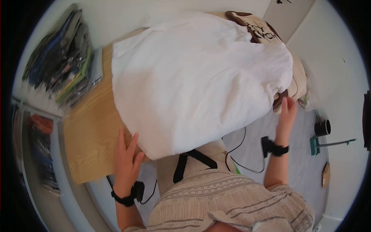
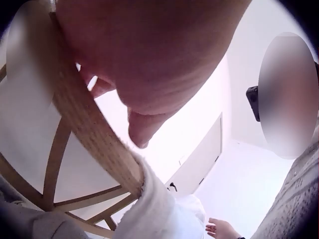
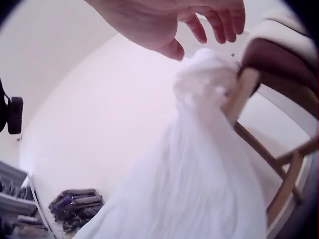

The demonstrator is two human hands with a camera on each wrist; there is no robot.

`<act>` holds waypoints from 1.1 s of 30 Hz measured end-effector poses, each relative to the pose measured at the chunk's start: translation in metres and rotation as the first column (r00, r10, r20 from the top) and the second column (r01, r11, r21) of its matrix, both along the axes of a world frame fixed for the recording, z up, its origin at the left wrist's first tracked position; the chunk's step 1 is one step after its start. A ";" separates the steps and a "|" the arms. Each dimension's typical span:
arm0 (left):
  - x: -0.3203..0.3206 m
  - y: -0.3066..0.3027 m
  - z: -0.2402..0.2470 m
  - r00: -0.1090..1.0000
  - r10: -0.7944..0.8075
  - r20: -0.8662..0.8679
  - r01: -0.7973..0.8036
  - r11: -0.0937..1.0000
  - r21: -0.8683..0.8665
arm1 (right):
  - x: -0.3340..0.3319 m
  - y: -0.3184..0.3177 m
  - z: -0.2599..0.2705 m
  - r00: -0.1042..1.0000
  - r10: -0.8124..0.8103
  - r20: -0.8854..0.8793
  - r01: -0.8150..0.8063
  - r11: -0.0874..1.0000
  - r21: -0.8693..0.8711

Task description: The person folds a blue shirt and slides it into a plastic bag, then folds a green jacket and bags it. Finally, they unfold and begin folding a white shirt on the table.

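A large white cloth garment [image 1: 193, 89] lies spread over a wooden table [image 1: 87, 135], with folds at its right end. My left hand [image 1: 127, 160] is at the near left corner of the garment, fingers apart, by the table's edge. In the left wrist view the white cloth [image 2: 154, 204] hangs over the wooden rim. At the garment's right end is my right hand [image 1: 286, 118], its fingers loosely extended. The right wrist view shows that hand [image 3: 169, 20] just above the bunched white cloth [image 3: 204, 94], with nothing gripped.
A cream and brown printed fabric item [image 1: 266, 31] lies at the table's far right, partly under the garment. Bagged folded clothes [image 1: 62, 54] are stacked at the left, beside a shelf [image 1: 58, 127] with more clothes. A black cable [image 1: 241, 143] hangs near my right wrist.
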State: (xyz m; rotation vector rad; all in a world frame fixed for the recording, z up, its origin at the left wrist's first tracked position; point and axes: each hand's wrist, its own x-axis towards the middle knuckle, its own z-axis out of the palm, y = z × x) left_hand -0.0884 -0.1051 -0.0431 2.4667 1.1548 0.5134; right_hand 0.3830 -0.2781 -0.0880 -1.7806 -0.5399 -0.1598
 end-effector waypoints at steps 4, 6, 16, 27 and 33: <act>0.010 0.005 0.006 0.981 -0.076 -0.179 0.099 0.988 0.122 | -0.062 0.016 -0.047 0.909 0.124 -0.397 0.030 0.932 0.360; 0.017 0.006 0.012 0.946 -0.077 -0.314 0.109 0.991 0.083 | -0.083 0.025 -0.039 0.837 0.280 -0.470 -0.066 0.905 0.421; -0.027 0.055 0.001 0.851 0.347 -0.395 -0.291 0.937 0.194 | -0.123 0.005 -0.008 0.534 0.671 -0.514 -0.697 0.694 0.182; -0.063 -0.052 -0.009 0.844 0.530 0.086 -0.418 0.748 -0.515 | -0.101 -0.003 -0.026 0.272 0.902 -0.336 -0.909 0.125 -0.398; -0.058 -0.067 -0.086 0.844 0.485 0.226 -0.261 0.742 -0.617 | -0.058 0.003 -0.014 0.811 0.336 -0.478 -0.083 0.876 0.475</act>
